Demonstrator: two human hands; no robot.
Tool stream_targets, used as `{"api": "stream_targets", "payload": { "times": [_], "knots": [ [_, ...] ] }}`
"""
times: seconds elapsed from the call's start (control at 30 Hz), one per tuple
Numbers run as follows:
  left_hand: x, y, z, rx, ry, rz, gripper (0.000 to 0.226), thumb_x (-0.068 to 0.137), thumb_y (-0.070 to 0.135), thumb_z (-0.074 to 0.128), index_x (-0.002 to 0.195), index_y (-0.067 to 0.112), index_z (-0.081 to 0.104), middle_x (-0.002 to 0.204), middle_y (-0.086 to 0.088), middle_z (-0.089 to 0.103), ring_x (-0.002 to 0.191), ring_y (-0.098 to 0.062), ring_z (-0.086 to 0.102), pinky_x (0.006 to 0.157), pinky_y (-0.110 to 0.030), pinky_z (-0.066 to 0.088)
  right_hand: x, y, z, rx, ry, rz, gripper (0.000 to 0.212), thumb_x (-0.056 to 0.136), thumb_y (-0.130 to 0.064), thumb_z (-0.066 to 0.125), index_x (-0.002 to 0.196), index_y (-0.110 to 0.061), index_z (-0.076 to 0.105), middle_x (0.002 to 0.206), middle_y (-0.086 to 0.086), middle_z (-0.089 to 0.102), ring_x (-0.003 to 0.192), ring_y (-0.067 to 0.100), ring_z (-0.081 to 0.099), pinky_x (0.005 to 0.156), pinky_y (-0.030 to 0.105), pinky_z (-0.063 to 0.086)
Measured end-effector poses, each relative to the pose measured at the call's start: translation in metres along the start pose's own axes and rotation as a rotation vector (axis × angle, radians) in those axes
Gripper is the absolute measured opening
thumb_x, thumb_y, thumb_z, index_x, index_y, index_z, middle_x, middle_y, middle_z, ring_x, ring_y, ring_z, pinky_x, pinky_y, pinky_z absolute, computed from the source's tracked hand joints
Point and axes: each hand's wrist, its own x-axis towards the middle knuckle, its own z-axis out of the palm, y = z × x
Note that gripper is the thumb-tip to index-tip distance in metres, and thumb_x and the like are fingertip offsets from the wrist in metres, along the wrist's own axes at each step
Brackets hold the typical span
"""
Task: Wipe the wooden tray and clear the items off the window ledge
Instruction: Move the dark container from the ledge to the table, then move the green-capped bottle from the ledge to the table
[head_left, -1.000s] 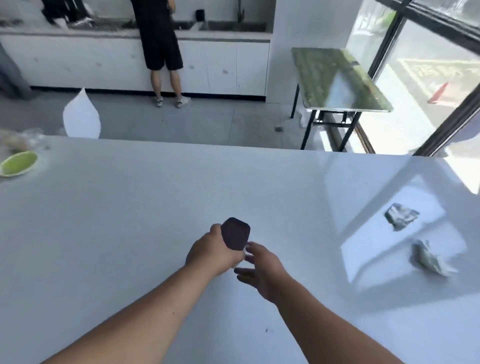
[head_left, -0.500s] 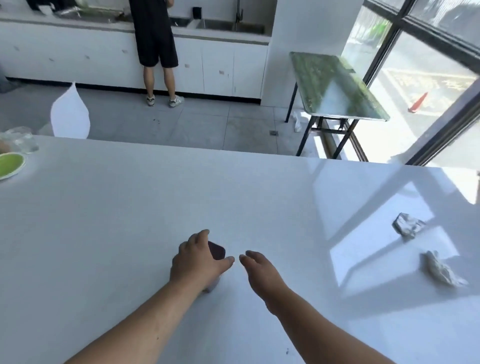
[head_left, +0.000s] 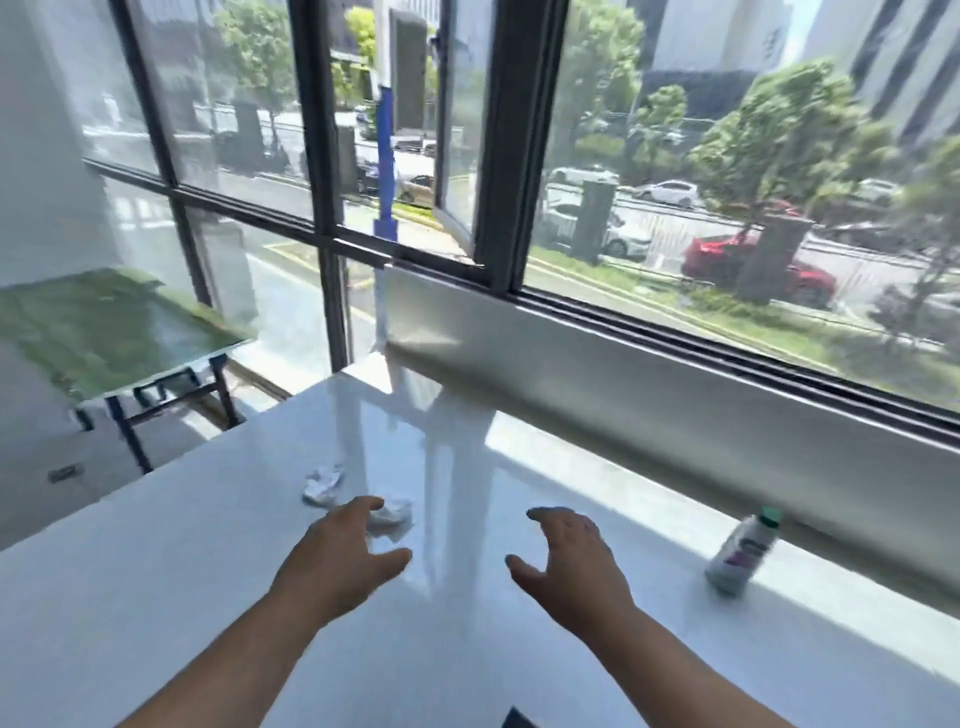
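Bench (head_left: 156, 597): white, glossy, running up against the wall under the window. It carries everything listed here.

Left hand (head_left: 337, 561): yours, empty, fingers spread and loosely curved, hovering low over the bench. The fingertips sit just beside the nearer paper wad; contact cannot be told through the blur. The hand looks shaped for a scoop, which suggests the wad is your next pick.

Right hand (head_left: 571, 561): yours, empty, fingers spread and curled like a claw, palm down, apart from any item. It hangs between the wads and the bottle, likely ready for either.

Paper wad, nearer (head_left: 392, 512): crumpled, white, lying loose at your left fingertips.

Paper wad, farther (head_left: 324, 483): crumpled, white, just beyond and left of the first.

Bottle (head_left: 743, 553): small, pale, green cap, upright though blurred, near the wall at your right, well apart from both hands.

Window ledge (head_left: 675, 332): the strip under the dark frame appears bare; the items to clear sit on the bench below it.

Wooden tray: not in view.

Dark corner (head_left: 517, 719): an object at the bottom edge, unidentifiable.
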Motion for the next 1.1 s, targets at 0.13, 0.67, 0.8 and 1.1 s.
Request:
{"api": "stream_targets", "payload": {
  "times": [0.13, 0.67, 0.8, 1.1],
  "knots": [
    [0.034, 0.13, 0.081, 0.037, -0.095, 0.206, 0.082, 0.081, 0.062, 0.074, 0.153, 0.039, 0.043, 0.158, 0.011, 0.048, 0.129, -0.013, 0.053, 0.094, -0.032, 0.045, -0.022, 0.146, -0.064, 0.005, 0.129, 0.226, 0.072, 0.089, -0.062, 0.062, 0.152, -0.028, 0.047, 0.151, -0.008, 0.052, 0.143, 0.018, 0.041, 0.116, 0.033, 0.035],
    [0.112, 0.398, 0.368, 0.194, -0.39, 0.322, 0.085, 0.079, 0.062, 0.075, 0.152, 0.038, 0.04, 0.158, 0.011, 0.047, 0.124, -0.015, 0.058, 0.081, -0.031, 0.047, -0.01, 0.453, -0.107, 0.198, 0.082, 0.581, 0.068, 0.089, -0.054, 0.065, 0.149, -0.031, 0.044, 0.15, -0.007, 0.05, 0.141, 0.018, 0.042, 0.108, 0.036, 0.045],
    [0.135, 0.41, 0.401, 0.174, -0.425, 0.266, 0.093, 0.075, 0.064, 0.079, 0.153, 0.038, 0.037, 0.158, 0.009, 0.047, 0.11, -0.014, 0.063, 0.076, -0.03, 0.05, 0.011, 0.47, -0.086, 0.298, -0.001, 0.584, 0.072, 0.086, -0.053, 0.064, 0.152, -0.035, 0.04, 0.157, -0.01, 0.044, 0.142, 0.015, 0.043, 0.101, 0.034, 0.047],
    [0.169, 0.411, 0.456, 0.044, -0.522, 0.226, 0.091, 0.064, 0.064, 0.08, 0.145, 0.044, 0.045, 0.15, 0.016, 0.053, 0.124, -0.012, 0.06, 0.091, -0.036, 0.055, 0.057, 0.484, -0.048, 0.86, -0.156, 0.844, 0.079, 0.085, -0.041, 0.074, 0.154, -0.041, 0.036, 0.145, -0.003, 0.049, 0.099, 0.014, 0.069, 0.066, 0.022, 0.049]
  ]
}}
